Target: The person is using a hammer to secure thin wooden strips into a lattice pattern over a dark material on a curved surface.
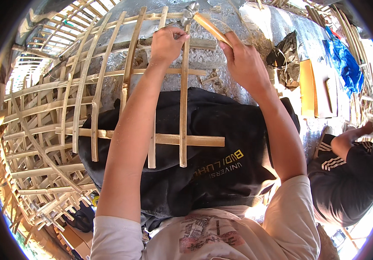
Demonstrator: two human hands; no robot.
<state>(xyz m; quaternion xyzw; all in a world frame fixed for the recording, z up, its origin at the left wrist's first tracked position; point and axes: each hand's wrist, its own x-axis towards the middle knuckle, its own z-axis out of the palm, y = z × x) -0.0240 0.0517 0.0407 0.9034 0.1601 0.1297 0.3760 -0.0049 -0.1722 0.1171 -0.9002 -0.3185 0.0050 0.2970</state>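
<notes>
A lattice of pale bamboo slats [182,108] lies across my lap on a dark cloth [221,130]. My left hand [166,43] is closed on the top of one upright slat, fingers pinched near its upper joint. My right hand [243,60] grips the wooden handle of a hammer [206,24]. The metal hammer head [189,11] sits just above the top crossing of the slats, close to my left fingers. Whether a nail sits between my left fingers is too small to tell.
Stacked finished bamboo frames [35,138] fill the left side. Grey concrete ground [221,56] lies ahead with scraps, a black bag [288,54], flat boards [314,89] and a blue sheet [347,65]. Another person in a dark striped shirt [347,173] sits at the right.
</notes>
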